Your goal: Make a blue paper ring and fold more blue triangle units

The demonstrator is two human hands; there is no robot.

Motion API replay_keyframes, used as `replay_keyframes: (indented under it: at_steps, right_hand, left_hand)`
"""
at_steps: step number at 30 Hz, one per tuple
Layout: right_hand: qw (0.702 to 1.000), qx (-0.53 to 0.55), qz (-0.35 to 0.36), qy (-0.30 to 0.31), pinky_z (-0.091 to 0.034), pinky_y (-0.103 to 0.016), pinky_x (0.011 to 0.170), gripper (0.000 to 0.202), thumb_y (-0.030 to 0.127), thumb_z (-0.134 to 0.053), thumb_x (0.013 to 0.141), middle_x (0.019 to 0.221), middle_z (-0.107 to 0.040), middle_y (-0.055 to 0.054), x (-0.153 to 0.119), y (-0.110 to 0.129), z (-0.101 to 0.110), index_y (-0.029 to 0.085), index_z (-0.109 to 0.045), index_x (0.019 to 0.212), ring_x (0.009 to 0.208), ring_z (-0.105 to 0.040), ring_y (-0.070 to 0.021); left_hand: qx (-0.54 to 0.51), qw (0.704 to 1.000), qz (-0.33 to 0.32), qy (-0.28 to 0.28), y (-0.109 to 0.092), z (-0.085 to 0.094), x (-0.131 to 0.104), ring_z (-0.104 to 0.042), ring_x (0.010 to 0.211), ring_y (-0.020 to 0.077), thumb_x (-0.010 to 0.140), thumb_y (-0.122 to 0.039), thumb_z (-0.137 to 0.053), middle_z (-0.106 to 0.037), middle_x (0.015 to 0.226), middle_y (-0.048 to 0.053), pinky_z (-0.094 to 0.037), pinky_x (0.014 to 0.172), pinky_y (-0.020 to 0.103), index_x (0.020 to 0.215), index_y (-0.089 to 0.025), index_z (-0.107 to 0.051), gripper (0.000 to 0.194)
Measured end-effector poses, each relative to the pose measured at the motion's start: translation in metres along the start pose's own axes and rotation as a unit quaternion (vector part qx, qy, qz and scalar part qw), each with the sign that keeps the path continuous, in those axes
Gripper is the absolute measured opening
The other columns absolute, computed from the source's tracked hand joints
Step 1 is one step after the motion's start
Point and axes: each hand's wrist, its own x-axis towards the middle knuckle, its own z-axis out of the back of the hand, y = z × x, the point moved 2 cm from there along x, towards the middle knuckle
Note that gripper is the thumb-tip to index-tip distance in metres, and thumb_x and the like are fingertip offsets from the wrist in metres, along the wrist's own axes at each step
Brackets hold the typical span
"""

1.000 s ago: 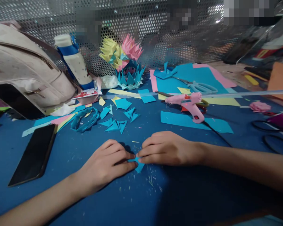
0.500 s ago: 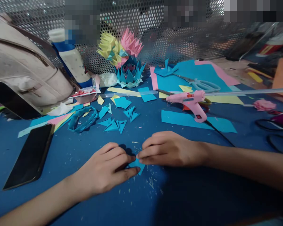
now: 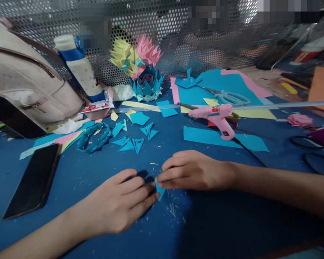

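Note:
A small blue paper piece (image 3: pixel 160 192) lies on the blue table between my hands, mostly covered by fingers. My left hand (image 3: pixel 121 203) has its fingers closed together over the paper's left side, thumb and fingertips on it. From the right, my right hand (image 3: pixel 196 171) pinches the paper's upper edge with its fingertips. Beyond them are folded blue paper triangles (image 3: pixel 128 144) and a blue folded paper ring (image 3: pixel 94 137). A pink glue gun (image 3: pixel 217 117) rests on its side over a blue paper strip (image 3: pixel 248 141).
Dark phone (image 3: pixel 34 181) at left, near a second phone (image 3: pixel 14 117), a pale bag (image 3: pixel 29 75) and a bottle (image 3: pixel 81 68). Paper flowers (image 3: pixel 147 79) stand at the back. Light-blue scissors (image 3: pixel 232 98) lie on paper sheets. A black cable (image 3: pixel 250 153) runs right.
My left hand's fingers and thumb have come closer together and cover more of the blue paper. My right hand is almost unchanged. The view has shifted slightly.

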Motion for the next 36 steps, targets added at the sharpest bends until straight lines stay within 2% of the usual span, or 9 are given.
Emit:
replay_keyframes:
  at_steps: [6, 10, 15, 20, 22, 24, 27, 32, 36]
  right_hand:
    - [1.0, -0.011, -0.006, 0.007, -0.047, -0.03, 0.08, 0.032, 0.018, -0.036, 0.107, 0.118, -0.071, -0.006, -0.002, 0.001, 0.0, 0.015, -0.067, 0.115, 0.108, -0.062, -0.0166]
    - [1.0, -0.007, -0.016, 0.021, -0.046, -0.03, 0.08, 0.036, 0.022, -0.03, 0.109, 0.119, -0.071, -0.006, -0.003, 0.0, -0.002, 0.018, -0.065, 0.118, 0.11, -0.061, -0.0159]
    - [1.0, 0.006, -0.02, 0.013, -0.044, -0.031, 0.077, 0.028, 0.03, -0.045, 0.104, 0.117, -0.071, -0.006, 0.0, 0.003, -0.006, 0.015, -0.064, 0.119, 0.107, -0.06, -0.0176]
    - [0.994, -0.058, -0.083, 0.045, -0.04, -0.036, 0.086, 0.032, 0.038, -0.043, 0.105, 0.119, -0.066, -0.006, 0.009, 0.013, -0.007, 0.023, -0.061, 0.126, 0.109, -0.055, -0.0211]
    - [0.989, -0.084, -0.11, 0.058, -0.037, -0.035, 0.08, 0.028, 0.039, -0.046, 0.104, 0.107, -0.066, -0.005, 0.014, 0.017, -0.004, 0.025, -0.063, 0.121, 0.098, -0.055, -0.0208]
    - [0.981, -0.109, -0.128, 0.093, -0.032, -0.033, 0.07, 0.022, 0.035, -0.05, 0.102, 0.085, -0.064, -0.004, 0.018, 0.022, 0.0, 0.023, -0.066, 0.111, 0.077, -0.05, -0.019]
    - [0.972, -0.123, -0.137, 0.148, -0.025, -0.034, 0.064, 0.019, 0.03, -0.051, 0.1, 0.068, -0.058, -0.001, 0.018, 0.028, 0.008, 0.02, -0.067, 0.097, 0.063, -0.042, -0.0178]
    - [0.957, -0.157, -0.161, 0.182, -0.02, -0.035, 0.06, 0.027, 0.028, -0.048, 0.099, 0.059, -0.056, -0.002, 0.01, 0.035, 0.018, 0.02, -0.063, 0.078, 0.055, -0.039, -0.0166]
    - [0.97, -0.128, -0.156, 0.133, -0.025, -0.034, 0.062, 0.035, 0.031, -0.043, 0.102, 0.063, -0.059, -0.002, 0.005, 0.026, 0.011, 0.019, -0.06, 0.073, 0.06, -0.044, -0.016]
  left_hand:
    - [0.097, 0.993, 0.065, 0.017, -0.028, 0.003, 0.0, -0.063, 0.09, 0.0262, 0.104, -0.01, -0.025, -0.075, 0.1, 0.013, -0.033, 0.094, 0.043, 0.116, -0.01, -0.069, 0.046]
    - [0.138, 0.984, 0.105, 0.033, -0.045, 0.0, -0.003, -0.063, 0.094, 0.0289, 0.095, -0.005, -0.031, -0.074, 0.104, 0.018, -0.031, 0.095, 0.044, 0.116, -0.007, -0.069, 0.044]
    - [0.155, 0.978, 0.13, 0.047, -0.052, -0.001, -0.005, -0.064, 0.097, 0.0284, 0.086, -0.007, -0.041, -0.073, 0.112, 0.019, -0.031, 0.095, 0.044, 0.121, -0.008, -0.067, 0.044]
    - [0.157, 0.98, 0.116, 0.029, -0.051, -0.001, -0.004, -0.066, 0.094, 0.03, 0.082, -0.01, -0.046, -0.074, 0.107, 0.021, -0.032, 0.095, 0.045, 0.118, -0.006, -0.066, 0.041]
    - [0.16, 0.98, 0.115, 0.026, -0.05, -0.001, -0.004, -0.066, 0.094, 0.0301, 0.082, -0.009, -0.046, -0.074, 0.106, 0.021, -0.032, 0.094, 0.045, 0.117, -0.006, -0.066, 0.04]
    - [0.159, 0.98, 0.115, 0.029, -0.049, -0.001, -0.003, -0.067, 0.093, 0.03, 0.082, -0.009, -0.046, -0.074, 0.107, 0.021, -0.033, 0.093, 0.044, 0.117, -0.005, -0.065, 0.04]
    - [0.154, 0.98, 0.118, 0.032, -0.05, -0.001, -0.004, -0.067, 0.093, 0.0299, 0.083, -0.009, -0.046, -0.073, 0.108, 0.022, -0.033, 0.092, 0.044, 0.12, -0.004, -0.063, 0.041]
    - [0.157, 0.98, 0.116, 0.024, -0.051, 0.0, -0.005, -0.067, 0.091, 0.028, 0.09, -0.009, -0.039, -0.073, 0.107, 0.022, -0.034, 0.094, 0.043, 0.126, -0.004, -0.058, 0.041]
    - [0.15, 0.98, 0.129, 0.002, -0.041, -0.003, -0.001, -0.065, 0.083, 0.0267, 0.096, -0.008, -0.034, -0.074, 0.096, 0.016, -0.037, 0.09, 0.043, 0.13, -0.005, -0.053, 0.039]
